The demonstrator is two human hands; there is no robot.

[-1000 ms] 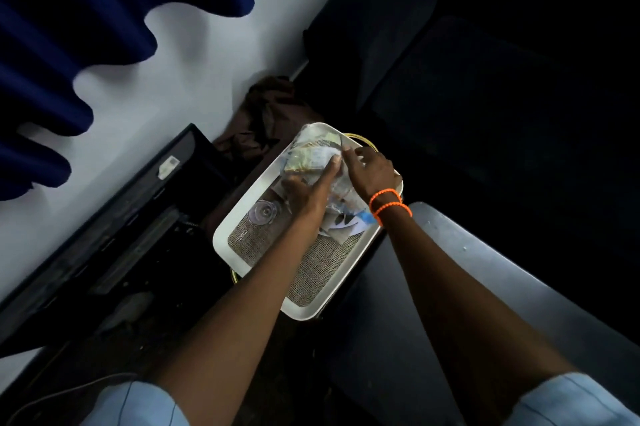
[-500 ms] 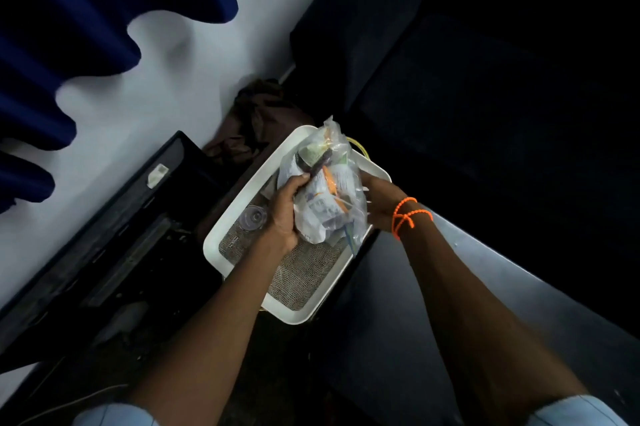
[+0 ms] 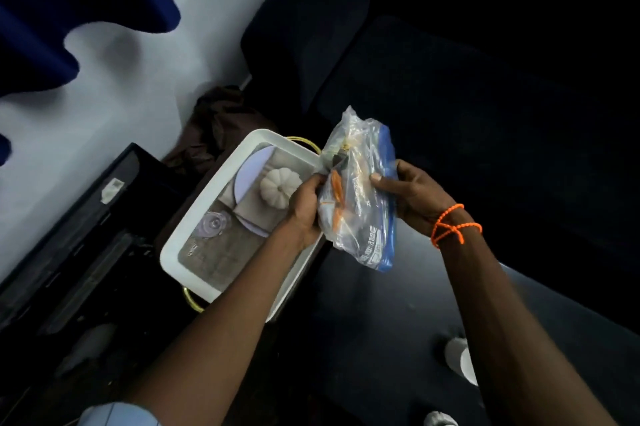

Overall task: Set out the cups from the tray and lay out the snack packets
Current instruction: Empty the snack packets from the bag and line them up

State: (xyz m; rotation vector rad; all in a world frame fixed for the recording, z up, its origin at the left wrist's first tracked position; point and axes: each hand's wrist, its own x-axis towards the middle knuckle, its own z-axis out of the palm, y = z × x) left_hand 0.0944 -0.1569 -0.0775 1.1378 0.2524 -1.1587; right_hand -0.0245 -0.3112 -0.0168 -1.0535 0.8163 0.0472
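Lifted clear of the tray (image 3: 207, 218) since a second ago, the plastic bag (image 3: 360, 197) now hangs in the air over the tray's right rim, where earlier it lay inside on the mat. Judged from that, the snack packets are on their way out but none is laid down yet; orange and pale shapes show through the clear film, too crumpled to name. Dark table (image 3: 363, 315) to the right of the tray lies open and looks like the roomiest spot for laying things out. Near its lower right edge stand two pale shapes, probably cups (image 3: 460, 360), partly cut off by the right forearm, so some cups seem already set out. Tray sits at the table's left edge, with a dark screen (image 3: 79, 218) beyond it on the left and a wall behind; little room that side. Uncovered in the tray: a pale round plate (image 3: 251, 166), a small white pumpkin (image 3: 280, 186) resting on a napkin, and a clear cup (image 3: 212, 224) lying on the mat, not yet taken out. Left hand (image 3: 304, 207) grips the bag's left side, fingers curled closed on the film. Right hand (image 3: 412, 193) pinches the blue-striped right edge, thumb on top.
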